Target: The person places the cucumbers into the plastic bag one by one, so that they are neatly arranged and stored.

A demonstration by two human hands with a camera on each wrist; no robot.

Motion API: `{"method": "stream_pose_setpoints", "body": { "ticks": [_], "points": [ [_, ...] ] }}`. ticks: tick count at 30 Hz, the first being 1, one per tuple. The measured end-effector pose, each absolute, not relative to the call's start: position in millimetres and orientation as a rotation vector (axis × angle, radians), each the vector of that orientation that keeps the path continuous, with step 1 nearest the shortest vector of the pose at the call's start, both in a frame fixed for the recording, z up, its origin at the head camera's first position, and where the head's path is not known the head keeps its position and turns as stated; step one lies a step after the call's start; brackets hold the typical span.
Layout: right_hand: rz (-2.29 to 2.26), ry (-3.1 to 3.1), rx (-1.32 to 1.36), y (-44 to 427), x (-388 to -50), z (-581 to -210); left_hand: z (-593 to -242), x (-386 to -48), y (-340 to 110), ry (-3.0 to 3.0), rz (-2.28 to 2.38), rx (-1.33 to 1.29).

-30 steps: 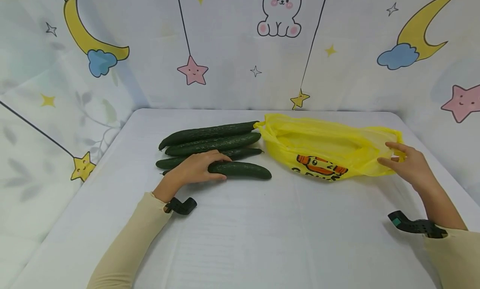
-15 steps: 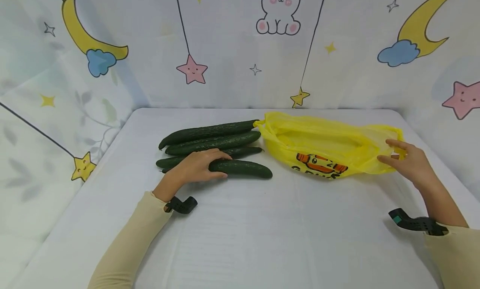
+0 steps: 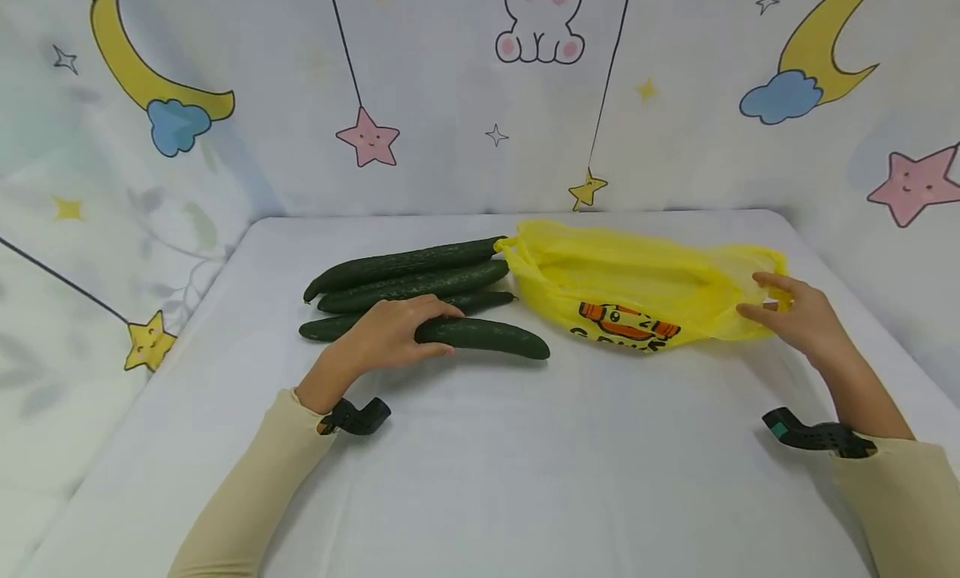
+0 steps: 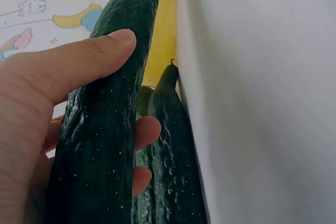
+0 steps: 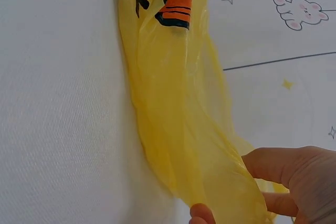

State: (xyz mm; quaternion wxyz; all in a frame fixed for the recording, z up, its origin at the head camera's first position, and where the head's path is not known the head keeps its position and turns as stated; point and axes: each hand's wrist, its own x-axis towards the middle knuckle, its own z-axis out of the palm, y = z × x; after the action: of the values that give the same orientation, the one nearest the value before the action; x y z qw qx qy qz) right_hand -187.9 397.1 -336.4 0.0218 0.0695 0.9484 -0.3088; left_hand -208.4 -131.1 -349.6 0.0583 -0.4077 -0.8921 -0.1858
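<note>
In the head view my left hand [image 3: 390, 332] grips a dark green cucumber [image 3: 487, 336] from above. The left wrist view shows the thumb lying along this cucumber [image 4: 100, 145] and fingertips curled round its other side. Right behind it, more cucumbers [image 3: 412, 286] lie side by side on the table. A yellow plastic bag [image 3: 622, 266] with an orange cartoon print lies to their right, its mouth partly spread. My right hand [image 3: 802, 311] holds the bag's right end, the thumb and a finger apart around its edge; the other fingers are partly hidden by the bag [image 5: 178, 93].
A white cloth covers the table [image 3: 525, 461]. Behind it hangs a backdrop [image 3: 435, 70] printed with moons, stars and a bear. The bag's left tip touches or nearly touches the end of the farthest cucumber. Black cameras [image 3: 360, 416] sit on both wrists.
The left hand's cucumber has shifted a little right and seems slightly raised, its left tip now hidden. The right hand keeps its hold on the bag. The whole head view has shifted slightly.
</note>
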Motion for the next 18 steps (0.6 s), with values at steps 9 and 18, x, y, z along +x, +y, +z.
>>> {"method": "stream_pose_setpoints", "body": {
  "ticks": [9, 18],
  "points": [
    [-0.984, 2.907, 0.213, 395.5, -194.3, -331.2, -344.6, -206.5, -124.2, -2.532, -0.525, -1.297],
    [-1.02, 2.911, 0.242, 396.0, -186.5, -331.3, -334.8, -217.4, -103.8, -2.392, -0.53, -1.415]
  ]
}}
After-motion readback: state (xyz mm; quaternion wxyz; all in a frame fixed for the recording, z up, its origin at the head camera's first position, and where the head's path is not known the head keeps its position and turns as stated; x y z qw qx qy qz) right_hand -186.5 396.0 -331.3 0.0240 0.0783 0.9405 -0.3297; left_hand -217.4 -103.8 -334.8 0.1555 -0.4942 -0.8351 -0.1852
